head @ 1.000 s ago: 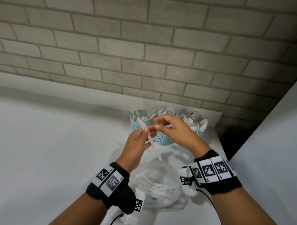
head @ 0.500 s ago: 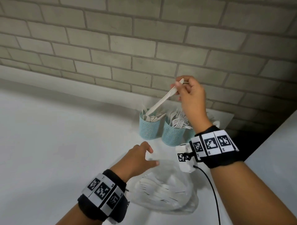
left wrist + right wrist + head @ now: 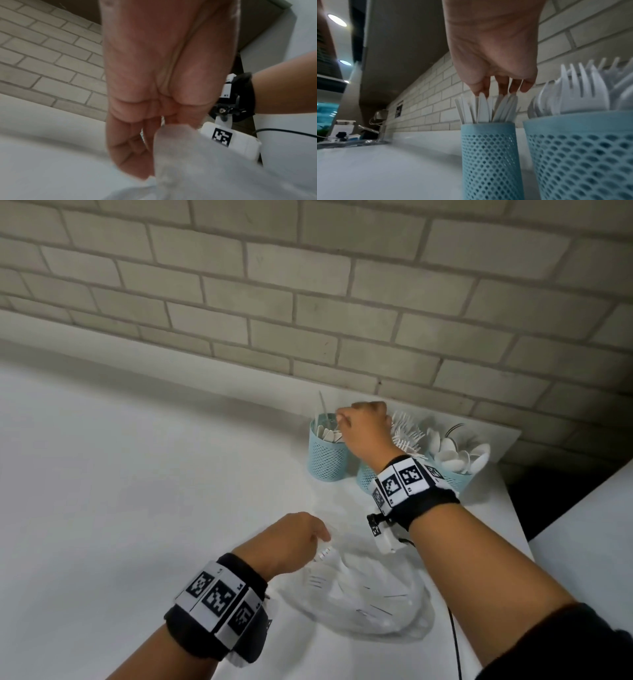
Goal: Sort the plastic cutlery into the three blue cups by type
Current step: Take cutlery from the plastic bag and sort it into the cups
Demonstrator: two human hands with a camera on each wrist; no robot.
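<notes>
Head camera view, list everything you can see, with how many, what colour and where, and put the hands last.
mesh cups: three, light blue, in a row by the brick wall
knives: several, white, in the left cup
forks: many, white, in the middle cup
spoons: many, white, in the right cup
plastic bag: one, clear, on the white counter, more cutlery inside
left hand: holds the bag's edge
right hand: fingertips at the knives in the left cup

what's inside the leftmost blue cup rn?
White plastic knives stand upright in the leftmost cup, with the right hand just above them. The mesh wall hides their lower ends, and whether the hand grips one is unclear.
</notes>
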